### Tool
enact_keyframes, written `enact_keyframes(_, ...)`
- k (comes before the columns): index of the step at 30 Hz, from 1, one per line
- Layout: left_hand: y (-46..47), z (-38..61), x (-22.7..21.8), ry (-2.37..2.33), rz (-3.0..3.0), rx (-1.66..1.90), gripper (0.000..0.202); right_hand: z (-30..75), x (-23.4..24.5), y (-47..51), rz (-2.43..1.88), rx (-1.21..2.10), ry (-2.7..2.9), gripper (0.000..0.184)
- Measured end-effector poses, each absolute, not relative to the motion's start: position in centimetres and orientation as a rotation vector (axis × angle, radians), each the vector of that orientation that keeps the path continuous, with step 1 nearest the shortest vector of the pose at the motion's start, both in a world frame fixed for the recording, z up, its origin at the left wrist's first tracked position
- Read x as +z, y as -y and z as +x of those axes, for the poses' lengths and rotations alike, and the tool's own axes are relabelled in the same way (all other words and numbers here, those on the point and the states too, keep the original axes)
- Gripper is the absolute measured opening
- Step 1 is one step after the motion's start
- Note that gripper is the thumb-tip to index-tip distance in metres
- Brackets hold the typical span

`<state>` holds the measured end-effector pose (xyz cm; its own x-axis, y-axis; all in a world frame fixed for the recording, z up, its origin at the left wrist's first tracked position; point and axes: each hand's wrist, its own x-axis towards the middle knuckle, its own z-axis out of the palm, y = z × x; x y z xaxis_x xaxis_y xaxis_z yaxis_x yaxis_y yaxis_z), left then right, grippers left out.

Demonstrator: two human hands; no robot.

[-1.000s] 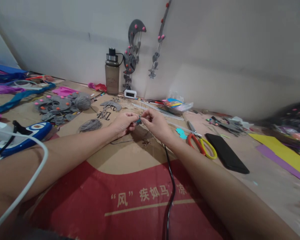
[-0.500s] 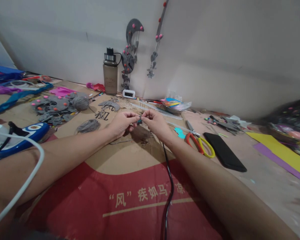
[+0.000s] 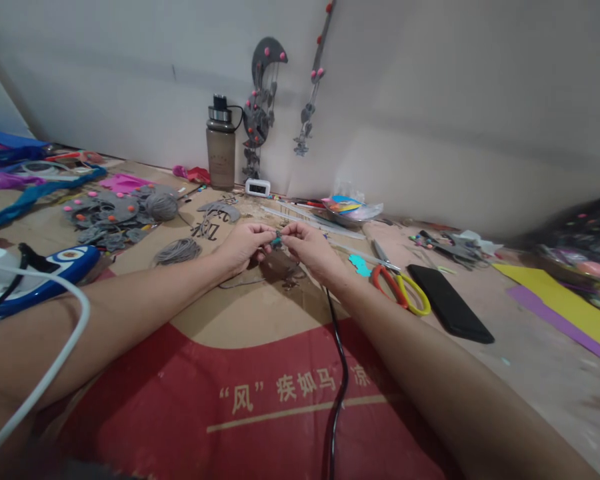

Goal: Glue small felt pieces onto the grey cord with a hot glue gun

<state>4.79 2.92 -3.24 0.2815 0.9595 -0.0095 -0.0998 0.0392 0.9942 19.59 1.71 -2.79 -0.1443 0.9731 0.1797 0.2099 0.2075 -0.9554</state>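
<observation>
Lighting's dim-to-med., greyish & soft; source out of view, approx. overhead, as a dark shadow pools on the cardboard (image 3: 220, 327) below the hands (image 3: 246, 245). Wall (image 3: 405, 80) palest mid-R, w/ faint darker bands, dimmer at top corners. Thin glints on the black cable (image 3: 346, 372). Pic's a bit soft: fine detail at the fingertips (image 3: 271, 236) lost, dark heap (image 3: 585, 223) far R blurry, wide-angle stretch on forearms (image 3: 405, 347) nr bottom corners.
</observation>
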Motion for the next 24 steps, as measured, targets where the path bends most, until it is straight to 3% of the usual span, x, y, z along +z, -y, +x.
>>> enact_keyframes(18, -1.6, 4.6, -2.9, -0.925, 1.502, 1.021, 0.019, 19.8, -3.4, -2.2, -1.272, 0.858, 1.546, 0.013)
enact_keyframes(24, -2.1, 4.7, -3.2, -0.929, 1.364, 1.042, 0.019, 19.7, -3.3, -2.1, -1.172, 1.013, 1.487, 0.014)
